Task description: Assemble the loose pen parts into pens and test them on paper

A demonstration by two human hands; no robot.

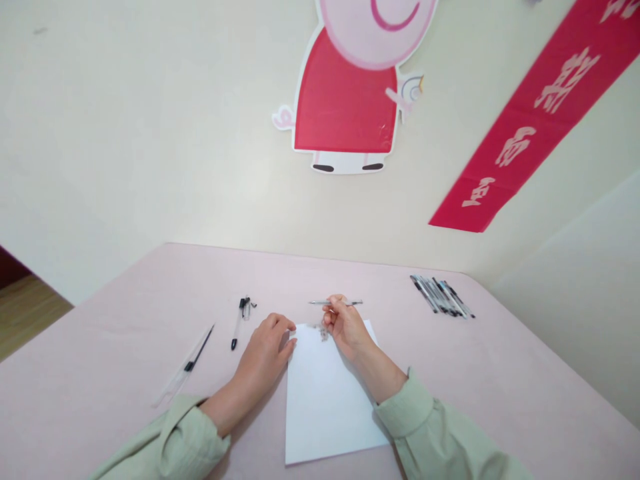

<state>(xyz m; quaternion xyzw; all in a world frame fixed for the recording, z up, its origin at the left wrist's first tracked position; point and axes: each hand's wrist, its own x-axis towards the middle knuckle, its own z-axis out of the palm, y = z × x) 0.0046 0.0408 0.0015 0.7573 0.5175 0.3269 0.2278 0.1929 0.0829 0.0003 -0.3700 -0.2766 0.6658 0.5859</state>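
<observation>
My right hand (pixel 345 327) is closed in a pinch around a slim, clear-grey pen (pixel 355 303), held almost level above the top edge of a white sheet of paper (pixel 325 407). Below those fingers, on the paper, lies a small cluster of greyish pieces (pixel 324 332), too small to name. My left hand (pixel 270 343) rests at the paper's upper left corner, fingers loosely bent and apart, with nothing in it.
Left of my hands lie a clear barrel with black ends (pixel 237 327), small black and clear parts (pixel 248 307), and a clear tube with a dark refill (pixel 189 366). Several pens (pixel 443 297) lie in a row at the right. A wall stands behind the pink table (pixel 475 387).
</observation>
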